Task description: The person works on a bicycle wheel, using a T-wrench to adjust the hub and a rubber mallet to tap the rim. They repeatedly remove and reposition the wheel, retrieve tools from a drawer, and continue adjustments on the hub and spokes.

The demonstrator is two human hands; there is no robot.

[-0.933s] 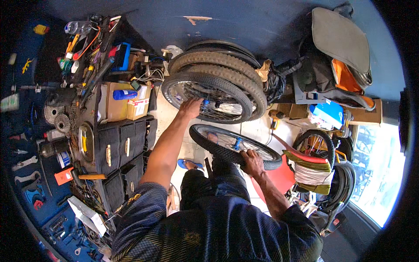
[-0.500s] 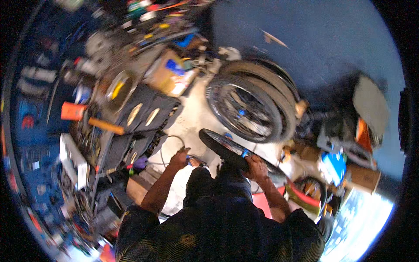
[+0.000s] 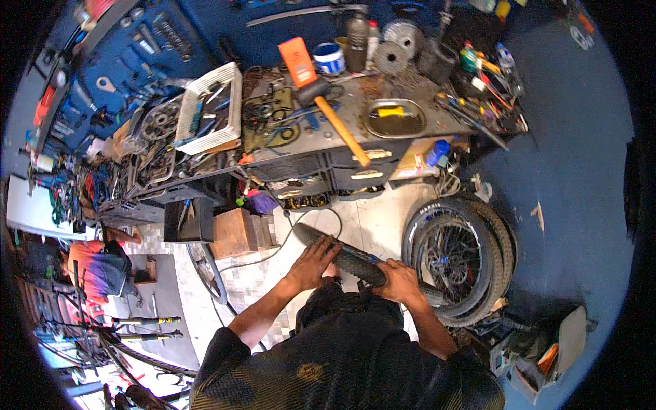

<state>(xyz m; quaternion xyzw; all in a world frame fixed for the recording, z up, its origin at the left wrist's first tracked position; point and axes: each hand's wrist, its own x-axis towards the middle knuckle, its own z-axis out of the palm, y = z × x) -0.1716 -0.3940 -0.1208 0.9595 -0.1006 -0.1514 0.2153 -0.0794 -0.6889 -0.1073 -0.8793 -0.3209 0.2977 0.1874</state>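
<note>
Bicycle wheel (image 3: 360, 268) is slanting from ten o'clock toward four near the dial's centre, just beyond our dark shirt (image 3: 348, 342). Our right grip (image 3: 398, 281) is clasping it on the four o'clock side; our left grip (image 3: 313, 263) is lying across it with fingers extended, and we cannot tell whether it is closing underneath. Past our right grip, at four o'clock, more wheels (image 3: 443, 260) are sitting together near the blue wall (image 3: 547, 157). At twelve, a wooden-handled mallet (image 3: 342, 130) is resting on the worktop (image 3: 355, 96); at ten, a white basket (image 3: 236, 102) is holding tools (image 3: 217, 99).
</note>
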